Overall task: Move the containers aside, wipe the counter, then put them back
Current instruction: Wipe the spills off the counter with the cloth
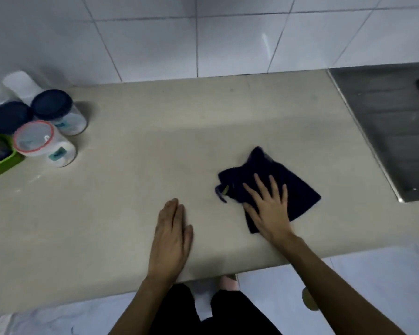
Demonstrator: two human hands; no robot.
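Containers (44, 126) are sitting bunched up over at about 9 to 10 o'clock on the bench (136, 151), well apart from both hands, so I'd say the moving-aside bit is done and the wiping is what's happening now. Two have dark blue lids, one has a clear lid with a reddish rim, and they're crowding right next to a green tray (4, 163) at the far left edge.

The dark cloth (298, 187) is lying at roughly 2 o'clock from the middle of the bench, and the right hand (270, 209) is pressing flat on its near-left part with the fingers (260, 183) spread open, not gripping it, just pinning it down. Its fingers are pointing toward 12 o'clock, and the cloth is poking out past them toward the metal sink drainer (385, 126) at 3 o'clock.

The left hand (171, 234) is resting flat and empty on the bare bench, fingers together, just left of the cloth.

So the big unwiped stretch is lying toward 9 o'clock from the cloth. When it's time to put things back, the left hand is looking like the nearer one.
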